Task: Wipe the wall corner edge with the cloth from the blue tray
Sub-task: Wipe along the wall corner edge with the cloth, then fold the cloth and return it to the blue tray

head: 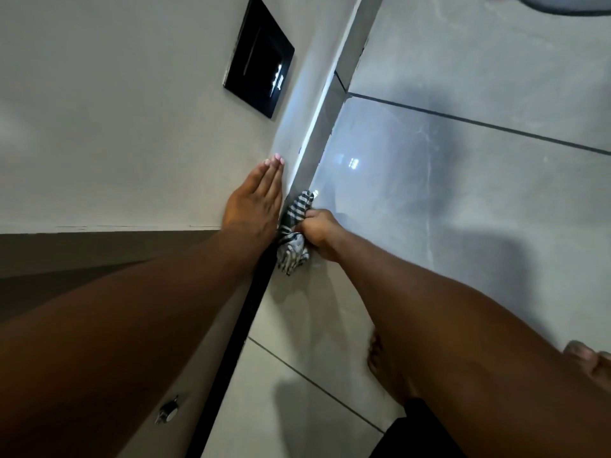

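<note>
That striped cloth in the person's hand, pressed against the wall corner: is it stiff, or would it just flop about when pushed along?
Probably floppy: the striped cloth is bunched in the right hand, with a loose end hanging below. It looks light, since the fingers alone hold it. It should mould to the corner edge instead of sliding off. The left hand lies flat on the wall.

A black glossy wall panel (259, 57), grey floor tiles (463, 180), and perhaps a metal doorstop (168, 409) low down

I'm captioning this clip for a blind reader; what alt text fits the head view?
The right hand presses a bunched striped cloth against the wall corner edge, low near the tiled floor. The left hand lies flat on the wall beside it, below a black wall plate.
</note>
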